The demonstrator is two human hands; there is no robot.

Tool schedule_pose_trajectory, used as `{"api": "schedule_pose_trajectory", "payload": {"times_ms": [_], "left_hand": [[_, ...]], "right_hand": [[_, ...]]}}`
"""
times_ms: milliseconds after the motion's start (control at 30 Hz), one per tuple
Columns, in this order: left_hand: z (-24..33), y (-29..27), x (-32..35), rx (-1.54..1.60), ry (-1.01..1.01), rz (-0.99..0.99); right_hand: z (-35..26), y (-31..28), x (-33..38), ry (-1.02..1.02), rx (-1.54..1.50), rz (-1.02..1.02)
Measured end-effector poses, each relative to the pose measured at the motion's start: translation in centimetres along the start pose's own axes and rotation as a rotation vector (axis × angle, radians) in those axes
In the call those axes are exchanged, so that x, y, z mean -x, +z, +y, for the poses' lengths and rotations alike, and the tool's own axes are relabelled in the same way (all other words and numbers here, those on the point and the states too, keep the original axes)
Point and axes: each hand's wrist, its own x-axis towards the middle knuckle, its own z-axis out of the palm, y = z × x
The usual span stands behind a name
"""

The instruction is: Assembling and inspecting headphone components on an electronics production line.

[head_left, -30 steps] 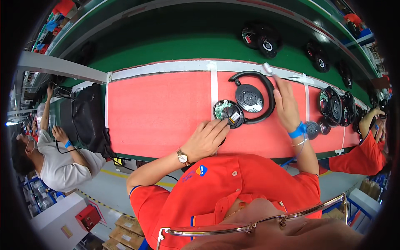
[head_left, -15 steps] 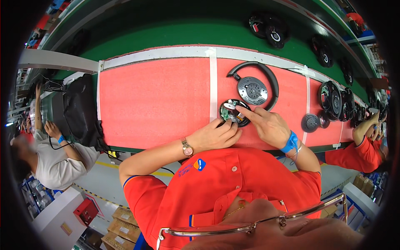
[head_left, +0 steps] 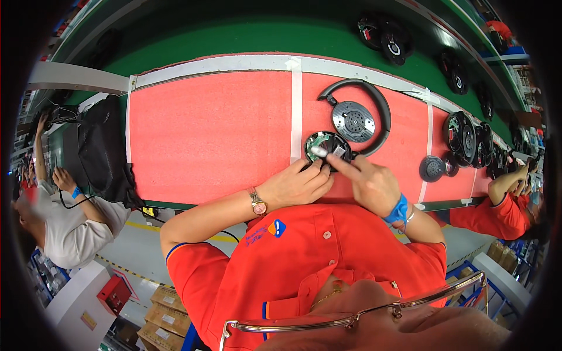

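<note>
Nr mat (head_left: 211, 134) edge, earcup (head_left: 333, 142); rm L.

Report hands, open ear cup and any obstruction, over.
Left hand at near edge of open ear cup. Right hand alongside, white-tipped index finger over exposed insides. Fingers partly hide the cup; headband lies on red mat.

Two bare hands, one left hand (head_left: 301, 182) and one right hand (head_left: 374, 185); one wristwatch (head_left: 258, 207), one blue wrist strap (head_left: 399, 209); one pair of glasses (head_left: 355, 320); one headphone set before the hands, counting one headband (head_left: 384, 108) and two cups, a grey-faced cup (head_left: 353, 121) and an open cup (head_left: 337, 143); two loose round parts (head_left: 432, 169) farther right; at least three dark headphone clusters (head_left: 393, 47) on the green belt (head_left: 234, 38); three white tape strips (head_left: 296, 117); at least two co-workers (head_left: 88, 234); at least three cardboard boxes (head_left: 164, 319); one red box (head_left: 114, 294).
</note>
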Motion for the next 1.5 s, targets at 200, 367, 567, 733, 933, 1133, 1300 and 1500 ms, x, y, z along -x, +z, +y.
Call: {"api": "schedule_pose_trajectory", "payload": {"times_ms": [200, 367, 567, 733, 933, 1133, 1300, 1500], "left_hand": [[-0.1, -0.2, -0.3, 0.034, -0.012, 0.009], [-0.1, 0.0, -0.2, 0.082, -0.034, 0.002], [-0.3, -0.1, -0.1, 0.126, -0.04, -0.005], [0.0, -0.1, 0.3, 0.14, -0.057, -0.01], [-0.1, -0.6, 0.5, 0.084, -0.031, -0.025], [-0.2, -0.4, 0.5, 0.058, -0.012, -0.032], [-1.1, -1.5, 0.2, 0.196, -0.052, -0.046], [-7.0, -3.3, -3.5, 0.199, -0.548, 0.192]], "right_hand": [[-0.1, 0.9, 0.4, -0.096, 0.004, -0.007], [0.2, 0.4, 0.3, 0.036, 0.004, 0.061], [0.7, -0.5, 0.6, 0.091, 0.056, -0.033], [2.3, -1.9, 0.8, 0.088, 0.03, -0.097], [7.4, -3.0, -2.8, 0.149, -0.211, 0.25], [13.2, -2.1, -5.2, 0.406, -0.623, 0.087], [14.8, -3.0, -5.9, 0.611, -1.388, -0.266], [12.8, -3.7, -7.8, 0.324, -1.48, 0.208]]}}
